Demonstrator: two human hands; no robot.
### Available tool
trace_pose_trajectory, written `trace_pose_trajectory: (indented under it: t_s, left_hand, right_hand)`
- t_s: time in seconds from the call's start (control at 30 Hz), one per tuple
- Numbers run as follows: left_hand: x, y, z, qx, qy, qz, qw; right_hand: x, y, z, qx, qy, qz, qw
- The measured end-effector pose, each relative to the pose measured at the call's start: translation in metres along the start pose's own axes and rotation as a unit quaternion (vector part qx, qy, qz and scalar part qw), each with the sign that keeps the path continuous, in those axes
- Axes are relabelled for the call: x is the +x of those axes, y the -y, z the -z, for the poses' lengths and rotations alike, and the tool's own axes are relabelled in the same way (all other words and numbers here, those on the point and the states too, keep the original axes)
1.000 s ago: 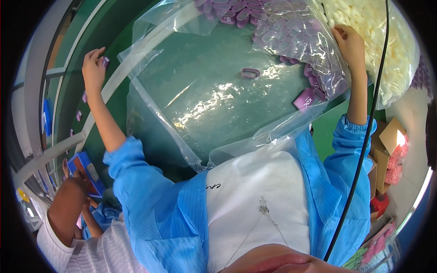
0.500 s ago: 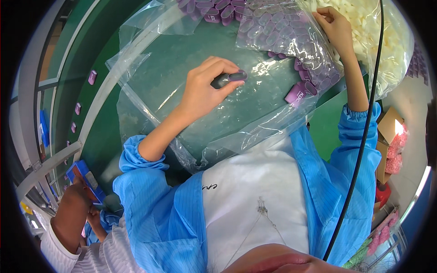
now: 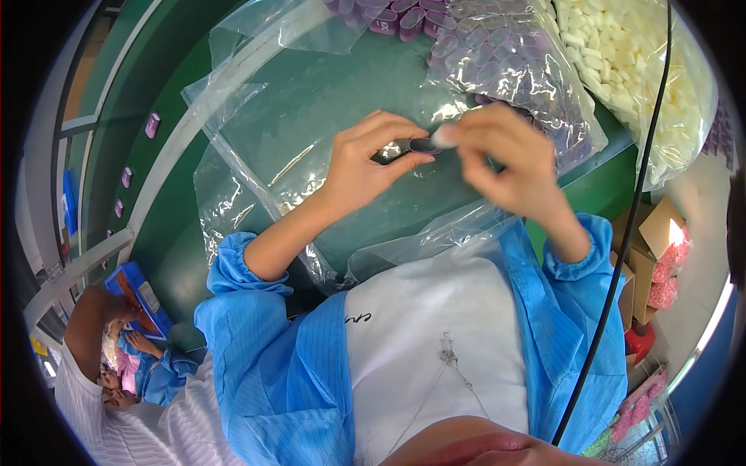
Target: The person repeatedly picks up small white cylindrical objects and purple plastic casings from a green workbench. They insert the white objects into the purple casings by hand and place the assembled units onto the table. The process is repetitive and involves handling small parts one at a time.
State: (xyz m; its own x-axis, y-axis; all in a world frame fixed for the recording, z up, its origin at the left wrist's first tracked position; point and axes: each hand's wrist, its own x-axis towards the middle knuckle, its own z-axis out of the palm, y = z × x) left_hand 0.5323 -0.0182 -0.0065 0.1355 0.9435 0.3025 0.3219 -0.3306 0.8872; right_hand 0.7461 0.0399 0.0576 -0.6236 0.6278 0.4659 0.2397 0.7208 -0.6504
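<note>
Over the plastic-covered green work surface (image 3: 311, 140), my left hand (image 3: 359, 159) pinches a small purple oval shell (image 3: 424, 146) between thumb and fingers, its hollow end toward the right. Close against that end is a small white piece (image 3: 444, 137), gripped in the fingertips of my right hand (image 3: 513, 159), which is blurred by motion. Whether the piece has entered the shell I cannot tell. Behind my right hand lies a clear bag of purple shells (image 3: 505, 58). More purple shells (image 3: 396, 19) stand loose at the far edge.
A clear bag of cream-white pieces (image 3: 622, 62) lies at far right, crossed by a black cable (image 3: 646, 144). At left, spaced purple shells (image 3: 152, 126) lie on a green strip beyond a pale rail. A co-worker's arm (image 3: 89, 326) is near a blue tray (image 3: 148, 299). Cardboard boxes (image 3: 649, 248) stand right.
My right hand has come from the bag of cream-white pieces to the shell, carrying a white piece. My left hand, still holding the shell, has shifted slightly right.
</note>
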Motion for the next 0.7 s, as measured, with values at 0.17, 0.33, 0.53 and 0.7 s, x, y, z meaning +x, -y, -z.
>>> trace_pose_trajectory:
  t_s: [0.17,0.33,0.53,0.7]
  left_hand:
    - [0.000,0.002,-0.003,-0.018,-0.026,-0.012,0.999]
    - [-0.003,0.001,-0.003,-0.017,-0.025,-0.005,1.000]
    - [-0.003,0.004,-0.004,-0.021,-0.023,-0.016,0.999]
    - [-0.003,0.004,-0.004,-0.004,-0.023,-0.028,0.999]
  right_hand:
    - [-0.015,-0.001,-0.036,-0.110,0.006,0.076,0.991]
    - [-0.012,0.004,-0.037,-0.098,0.002,0.050,0.994]
    - [-0.012,0.009,-0.044,-0.091,-0.020,0.003,0.996]
    - [-0.012,0.013,-0.051,-0.102,-0.058,-0.014,0.993]
